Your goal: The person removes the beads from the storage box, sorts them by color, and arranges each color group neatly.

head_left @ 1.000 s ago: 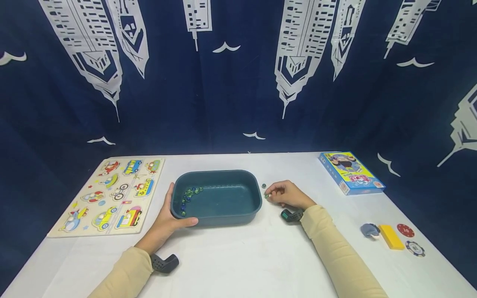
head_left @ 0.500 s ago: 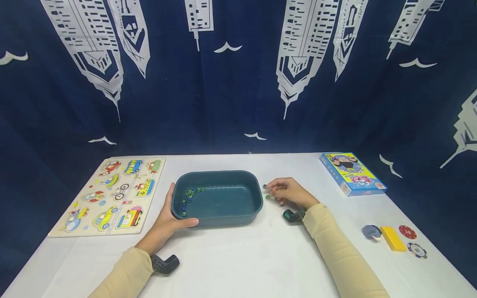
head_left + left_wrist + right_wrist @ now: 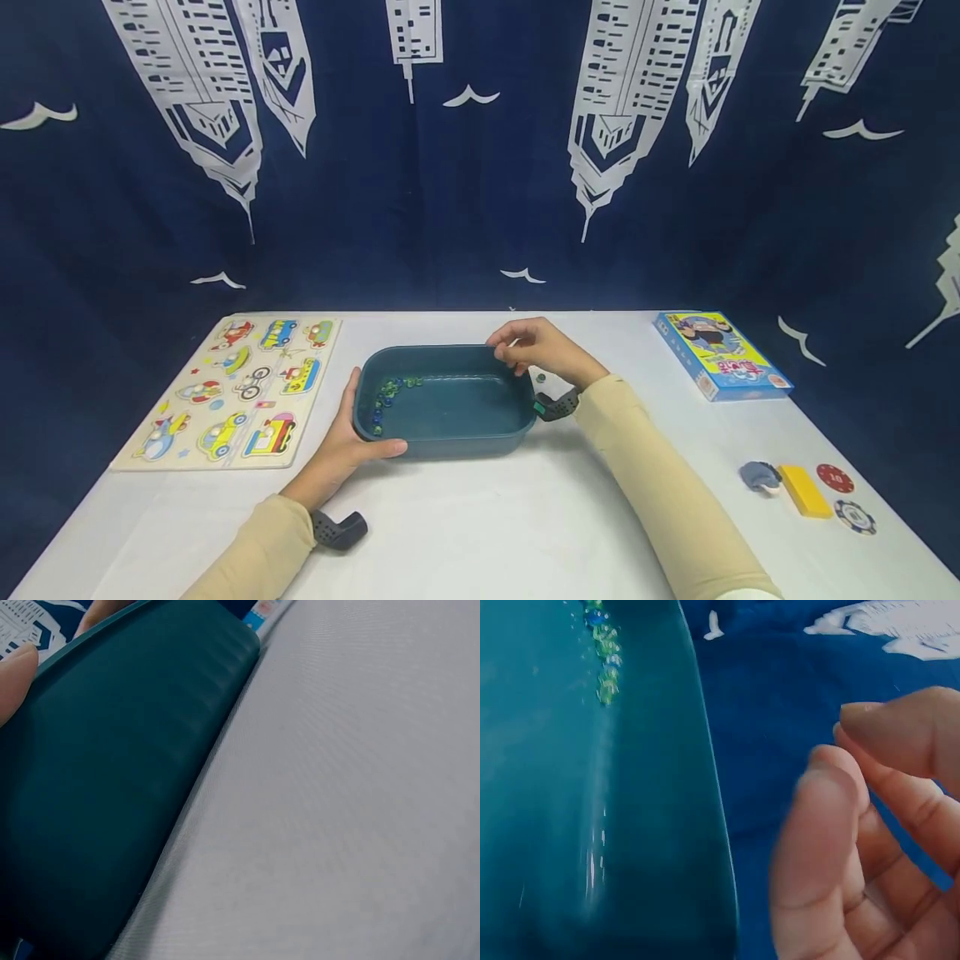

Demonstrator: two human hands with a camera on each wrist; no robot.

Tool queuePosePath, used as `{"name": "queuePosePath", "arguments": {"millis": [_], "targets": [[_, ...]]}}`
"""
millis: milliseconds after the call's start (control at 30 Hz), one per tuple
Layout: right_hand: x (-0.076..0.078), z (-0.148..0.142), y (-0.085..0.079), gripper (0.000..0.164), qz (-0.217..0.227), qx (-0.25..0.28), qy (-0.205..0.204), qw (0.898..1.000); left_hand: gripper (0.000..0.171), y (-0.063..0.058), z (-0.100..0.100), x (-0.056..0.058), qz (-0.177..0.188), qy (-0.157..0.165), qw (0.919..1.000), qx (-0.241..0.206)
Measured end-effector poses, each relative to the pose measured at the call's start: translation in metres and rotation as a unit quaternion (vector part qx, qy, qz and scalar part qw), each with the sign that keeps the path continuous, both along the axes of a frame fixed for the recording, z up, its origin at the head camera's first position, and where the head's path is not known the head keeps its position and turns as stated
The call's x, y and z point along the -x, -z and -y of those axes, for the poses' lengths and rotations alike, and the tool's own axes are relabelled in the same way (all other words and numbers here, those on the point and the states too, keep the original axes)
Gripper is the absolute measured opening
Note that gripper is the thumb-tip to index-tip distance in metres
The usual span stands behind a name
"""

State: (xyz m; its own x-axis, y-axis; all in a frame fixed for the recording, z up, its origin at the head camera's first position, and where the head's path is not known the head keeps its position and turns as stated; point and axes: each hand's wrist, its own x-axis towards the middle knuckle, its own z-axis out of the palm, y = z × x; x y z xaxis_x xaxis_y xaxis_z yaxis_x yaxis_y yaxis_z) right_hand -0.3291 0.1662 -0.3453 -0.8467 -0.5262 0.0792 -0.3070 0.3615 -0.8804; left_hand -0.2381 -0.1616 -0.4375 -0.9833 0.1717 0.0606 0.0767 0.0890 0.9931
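Head view: a dark teal tub [image 3: 465, 448] sits mid-worktop [image 3: 465, 525]. At its 9 o'clock end, a line of green and blue marbles [image 3: 388, 390] bends along the wall. The left hand [image 3: 337, 446] grips that end, thumb on the near wall. The right hand [image 3: 546, 346] is at the 1 o'clock rim with fingers curled; whether they pinch a marble, I cannot tell. One loose marble [image 3: 541, 377] lies just outside, near 3 o'clock. The step in hand seems to be gathering marbles into the tub; fingertips are best brought well inside the rim and low before letting go, to limit bouncing.

Left wrist view: the thumb presses near the rim at 10 o'clock. A steady, light hold should suffice; tilting could send the marbles rolling.

Right wrist view: the fingers bend inward at 4 o'clock, no marble visible between them. For the loose one, a soft fingertip pinch from above should work better than a sideways push.
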Motion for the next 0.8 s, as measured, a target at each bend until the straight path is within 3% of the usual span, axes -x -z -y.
{"name": "queuePosePath", "arguments": {"millis": [167, 367, 800], "targets": [[0.013, 0.035, -0.002, 0.032, 0.042, -0.04, -0.061, 0.996, 0.136, 0.0, -0.001, 0.001, 0.003, 0.003, 1.0, -0.002], [0.022, 0.072, 0.006, 0.036, 0.094, -0.101, -0.114, 0.984, 0.136, 0.001, 0.0, 0.002, 0.007, 0.009, 0.9999, -0.01], [0.027, 0.116, 0.029, 0.034, 0.035, -0.215, -0.07, 0.974, 0.136, 0.002, 0.002, 0.002, 0.001, 0.008, 0.9998, -0.017]]}}
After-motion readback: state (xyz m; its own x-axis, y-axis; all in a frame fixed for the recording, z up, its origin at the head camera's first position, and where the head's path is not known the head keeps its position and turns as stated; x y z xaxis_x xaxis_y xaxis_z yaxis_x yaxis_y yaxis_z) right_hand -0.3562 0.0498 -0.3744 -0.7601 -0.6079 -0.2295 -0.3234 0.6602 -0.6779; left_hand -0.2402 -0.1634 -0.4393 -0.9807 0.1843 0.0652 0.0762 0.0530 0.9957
